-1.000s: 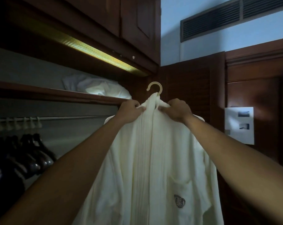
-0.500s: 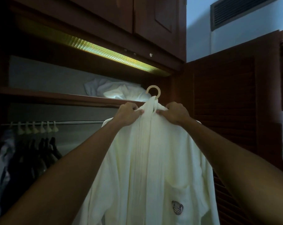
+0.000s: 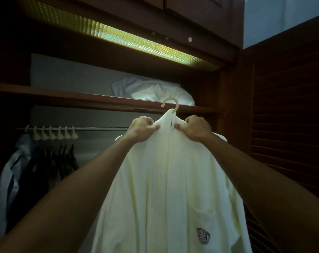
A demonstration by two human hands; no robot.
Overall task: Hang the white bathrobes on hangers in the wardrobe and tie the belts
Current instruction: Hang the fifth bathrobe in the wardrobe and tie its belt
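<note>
A white bathrobe point(image 3: 169, 189) hangs on a pale hanger whose hook point(image 3: 170, 105) sticks up above the collar, in front of the shelf edge and free of the rail. My left hand point(image 3: 143, 129) grips the collar on the left of the hook. My right hand point(image 3: 196, 129) grips the collar on the right. A dark logo point(image 3: 203, 238) marks the robe's chest pocket. The metal wardrobe rail point(image 3: 102, 128) runs behind and left of my hands. No belt is visible.
Several pale hanger hooks point(image 3: 52, 134) sit on the rail at left, with dark clothes point(image 3: 50, 167) and a light garment point(image 3: 12, 172) below. White bedding point(image 3: 155, 91) lies on the shelf point(image 3: 72, 98). A lit strip point(image 3: 118, 36) glows above. A louvred door point(image 3: 290, 134) stands at right.
The view has swung left, toward the wardrobe opening. The robe and both hands have moved with it, now in front of the shelf and rail; the grip on the collar is unchanged.
</note>
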